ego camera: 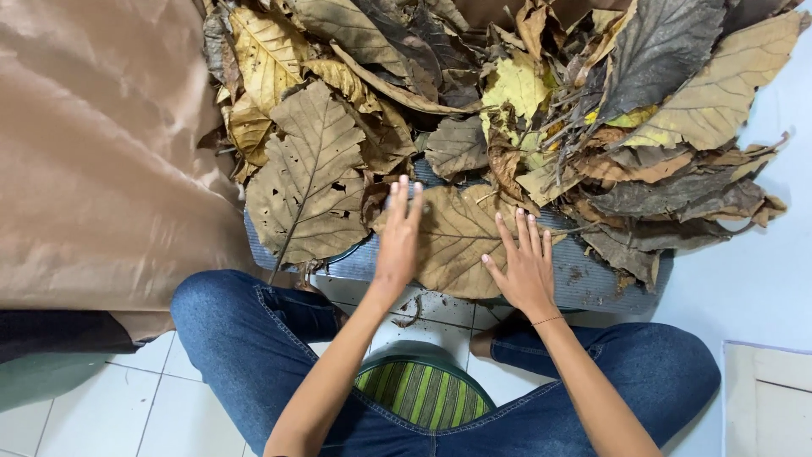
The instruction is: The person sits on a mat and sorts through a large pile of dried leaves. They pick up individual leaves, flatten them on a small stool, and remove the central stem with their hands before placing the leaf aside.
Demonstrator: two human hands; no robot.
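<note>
Large brown dried leaf (457, 241) lies flat on a grey ribbed mat (592, 275), directly under both hands. Left hand (397, 241) open, fingers extended, pressing on the leaf's left half. Right hand (526, 267) open, fingers spread, resting on its right edge; neither grasps anything. Beyond the fingertips: heaped pile of dried leaves (507, 93). Left of the left hand: brown paper sheet (101, 152). Below the wrists: white tiled floor (431, 326)

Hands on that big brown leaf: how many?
2. Left hand lies flat on the leaf's left part; right hand lies flat on its right edge. No other hands are visible.
</note>
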